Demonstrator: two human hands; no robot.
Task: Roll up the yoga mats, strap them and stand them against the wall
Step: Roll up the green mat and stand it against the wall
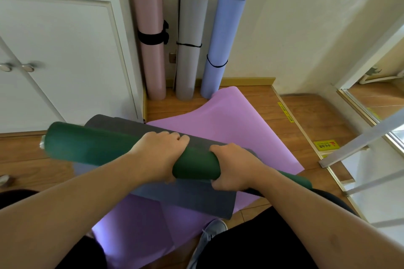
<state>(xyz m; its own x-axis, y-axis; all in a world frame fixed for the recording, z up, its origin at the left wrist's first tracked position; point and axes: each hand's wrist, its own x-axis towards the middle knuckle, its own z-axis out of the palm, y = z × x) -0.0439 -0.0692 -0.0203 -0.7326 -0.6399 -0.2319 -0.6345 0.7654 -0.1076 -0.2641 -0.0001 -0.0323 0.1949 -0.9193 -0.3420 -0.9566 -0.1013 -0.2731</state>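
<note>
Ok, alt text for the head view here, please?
Both hands, left and right, grip a rolled dark green mat above grey and purple mats lying flat. Pink, grey and blue strapped rolls stand against the wall.

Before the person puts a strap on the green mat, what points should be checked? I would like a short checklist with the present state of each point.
1. Green mat fully rolled: ok, it is a tight roll with no loose flap in view.
2. Both hands hold the roll: ok, the left hand and the right hand are curled round it.
3. Strap ready for it: cannot tell, no free strap is in view.
4. Standing place at the wall: ok, bare floor shows right of the blue mat.
5. Earlier mats strapped and upright: ok, the pink mat, the grey mat and the blue mat each wear a black band.
6. Remaining mats rolled: not ok, the dark grey mat and the purple mat lie flat.
</note>
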